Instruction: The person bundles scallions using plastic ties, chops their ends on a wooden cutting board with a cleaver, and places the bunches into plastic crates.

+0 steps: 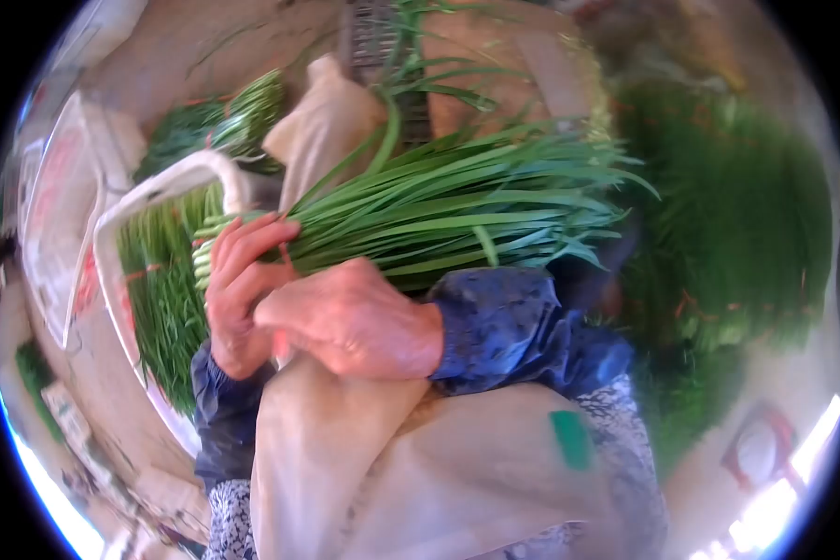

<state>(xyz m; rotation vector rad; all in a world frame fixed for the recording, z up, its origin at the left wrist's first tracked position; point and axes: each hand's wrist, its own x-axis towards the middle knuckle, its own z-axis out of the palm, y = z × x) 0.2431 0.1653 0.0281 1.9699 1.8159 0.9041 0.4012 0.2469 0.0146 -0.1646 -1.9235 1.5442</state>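
Note:
A bunch of garlic chives (pixel 457 210) lies crosswise in front of me, pale stem ends to the left and long flat green leaves spreading right. My left hand (pixel 241 291) is wrapped round the stem end, fingers over the top. Below the bunch and close against that hand, my right hand (pixel 355 319) is closed, its thumb side toward the left palm. A thin red band (pixel 287 261) shows on the stems between the two hands; a bit of red also shows under my right fingers, which hide most of their grip.
Left of me stands a white-handled basket (pixel 224 168) holding banded chives (pixel 168 289). Another banded bundle (pixel 252 117) lies behind it. A large pile of chives (pixel 728 215) rises at right. A beige cloth (pixel 331 112) and a dark grate (pixel 369 42) are ahead.

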